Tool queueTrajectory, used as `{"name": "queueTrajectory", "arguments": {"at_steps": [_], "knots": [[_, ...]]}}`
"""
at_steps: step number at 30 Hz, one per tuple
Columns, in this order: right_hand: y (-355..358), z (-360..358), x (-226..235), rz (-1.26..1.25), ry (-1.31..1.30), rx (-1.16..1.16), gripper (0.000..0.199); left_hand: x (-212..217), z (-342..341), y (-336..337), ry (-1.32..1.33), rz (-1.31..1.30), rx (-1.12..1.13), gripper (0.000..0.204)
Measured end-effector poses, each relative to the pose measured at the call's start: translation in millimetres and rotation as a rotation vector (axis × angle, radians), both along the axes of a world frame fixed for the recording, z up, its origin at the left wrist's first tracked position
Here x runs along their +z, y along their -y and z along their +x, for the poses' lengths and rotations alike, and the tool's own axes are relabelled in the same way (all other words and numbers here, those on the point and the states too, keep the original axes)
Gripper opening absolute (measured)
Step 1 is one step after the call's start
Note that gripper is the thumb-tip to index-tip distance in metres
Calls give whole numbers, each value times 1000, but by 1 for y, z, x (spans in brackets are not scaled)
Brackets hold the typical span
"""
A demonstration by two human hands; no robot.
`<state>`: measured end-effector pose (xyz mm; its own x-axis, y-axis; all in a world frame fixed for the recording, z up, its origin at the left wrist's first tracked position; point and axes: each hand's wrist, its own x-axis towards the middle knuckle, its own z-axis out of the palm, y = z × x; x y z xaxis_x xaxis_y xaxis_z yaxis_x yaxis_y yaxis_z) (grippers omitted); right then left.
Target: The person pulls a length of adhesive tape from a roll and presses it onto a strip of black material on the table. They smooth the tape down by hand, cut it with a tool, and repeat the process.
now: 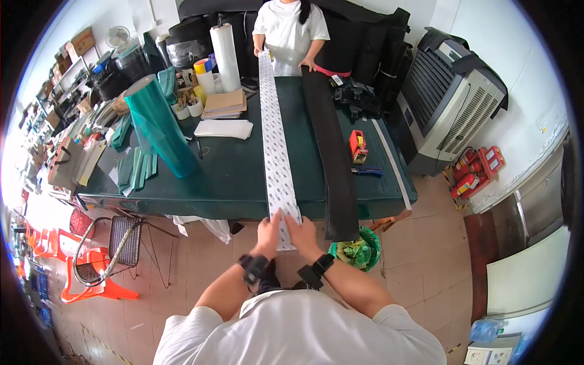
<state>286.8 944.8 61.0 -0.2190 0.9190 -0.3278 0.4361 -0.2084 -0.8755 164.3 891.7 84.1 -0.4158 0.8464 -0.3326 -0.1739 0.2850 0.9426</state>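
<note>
A long white strip (277, 131) with small repeated dark print runs lengthwise over the green table (237, 164), its near end hanging past the front edge. At that end my left hand (267, 236) is closed on the strip's left side. Close beside it, my right hand (301, 236) grips the right side, thumbs on top and the fingers beneath partly hidden. Across the table a person in a white shirt (291, 30) holds the far end of the strip. That person's other hand (309, 62) touches a wide black strip (331, 146) lying to the right.
A teal film roll (161, 131), brown sheets (225, 103) and white sheets (223, 129) lie left. A red tape dispenser (358, 147) and blue cutter (368, 171) lie right. A green waste bin (365, 249) stands below the front edge, a wire-frame chair (125, 240) at left.
</note>
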Motion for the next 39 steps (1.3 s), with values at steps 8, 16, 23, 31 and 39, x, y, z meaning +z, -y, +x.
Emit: {"name": "queueTrajectory", "arguments": {"at_steps": [8,16,23,31,39], "knots": [[38,21,3,509,-161,183,48,-1,-10,-16,508,-109,100,50],[-32,1,26,-607,-712,-15,44,-12,23,27,-684,83,58,62],[-12,2,-11,-331,-450,-93,50,-27,8,20,-588,252,-42,62],[31,5,7,468,-162,120,52,12,-18,-21,615,-49,77,62],[-30,-10,34,-699,-878,-79,56,-12,12,18,-617,90,78,58]]}}
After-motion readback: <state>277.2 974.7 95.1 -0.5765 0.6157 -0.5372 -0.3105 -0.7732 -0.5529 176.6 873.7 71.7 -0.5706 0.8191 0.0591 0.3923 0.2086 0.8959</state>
